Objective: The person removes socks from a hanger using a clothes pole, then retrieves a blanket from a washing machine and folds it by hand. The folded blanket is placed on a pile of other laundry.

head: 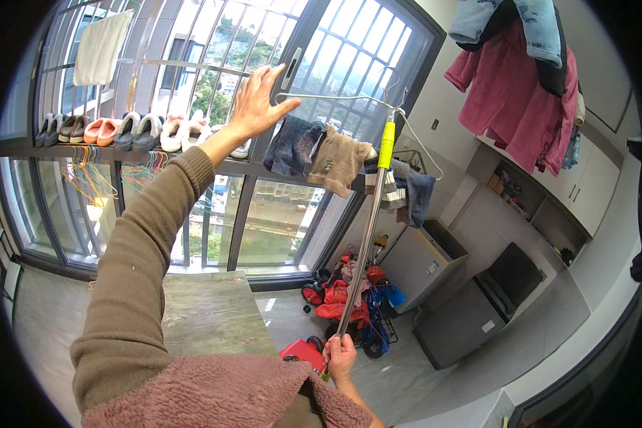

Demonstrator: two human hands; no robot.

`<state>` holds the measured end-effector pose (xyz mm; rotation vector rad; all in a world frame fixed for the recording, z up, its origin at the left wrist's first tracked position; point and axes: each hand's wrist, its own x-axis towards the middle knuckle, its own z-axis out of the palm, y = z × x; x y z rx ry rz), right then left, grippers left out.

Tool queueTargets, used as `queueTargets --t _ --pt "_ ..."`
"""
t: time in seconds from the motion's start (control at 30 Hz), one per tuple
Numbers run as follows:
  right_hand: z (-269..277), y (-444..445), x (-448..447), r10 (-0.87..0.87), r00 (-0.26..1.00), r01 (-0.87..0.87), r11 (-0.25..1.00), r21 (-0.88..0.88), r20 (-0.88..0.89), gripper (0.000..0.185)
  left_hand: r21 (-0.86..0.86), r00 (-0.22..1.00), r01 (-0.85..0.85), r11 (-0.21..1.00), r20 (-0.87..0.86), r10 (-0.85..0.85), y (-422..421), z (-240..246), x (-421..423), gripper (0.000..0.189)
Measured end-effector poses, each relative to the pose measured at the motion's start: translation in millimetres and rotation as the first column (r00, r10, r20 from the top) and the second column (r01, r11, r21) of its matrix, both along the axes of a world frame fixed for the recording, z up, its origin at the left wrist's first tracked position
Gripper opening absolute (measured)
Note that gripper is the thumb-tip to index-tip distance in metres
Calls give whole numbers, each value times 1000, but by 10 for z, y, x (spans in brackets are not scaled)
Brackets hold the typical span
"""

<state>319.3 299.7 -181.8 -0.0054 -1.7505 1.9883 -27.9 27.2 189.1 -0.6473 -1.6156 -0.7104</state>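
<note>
My right hand [341, 357] is closed around the lower part of a metal clothes pole [365, 251] with a yellow-green grip [387, 144] near its top. At the pole's head hangs a wire clothes hanger [342, 97] with no garment on it. Raised at the upper left, my left hand [257, 104] has its fingers spread. The hanger's left corner lies between its thumb and forefinger; whether they touch is unclear. Behind the pole hang socks and small cloth items [337, 160]. Brown fleece fabric [208, 393] covers the front of my body.
Several pairs of shoes [134, 131] line the barred window's ledge, with coloured hangers [88, 174] below. A wooden table [214, 315] stands in front. Red and blue wheeled items [348, 299] crowd the floor beside two washing-machine-like appliances [460, 315]. A pink garment [508, 96] hangs at upper right.
</note>
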Motion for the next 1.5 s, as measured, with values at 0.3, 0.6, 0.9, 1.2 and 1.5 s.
queueTargets --t 0.3,0.6,0.9,1.2,1.5 --pt "67 167 20 -7 999 5 998 62 38 21 18 946 163 986 280 -162 354 -515 -75 97" --pt "328 256 -208 -36 999 39 994 101 -26 22 146 992 -91 985 -68 102 584 -330 221 83" --pt "927 92 -648 -20 981 59 978 198 -193 21 353 215 755 553 663 -717 1538 -1246 1897 73" --pt "1544 -178 -957 178 923 -95 965 245 -342 22 779 51 589 217 231 -971 1789 -767 1984 21" --pt "1298 -503 -763 452 868 -415 887 201 -204 53 745 -126 660 102 244 -962 1089 -41 1911 42"
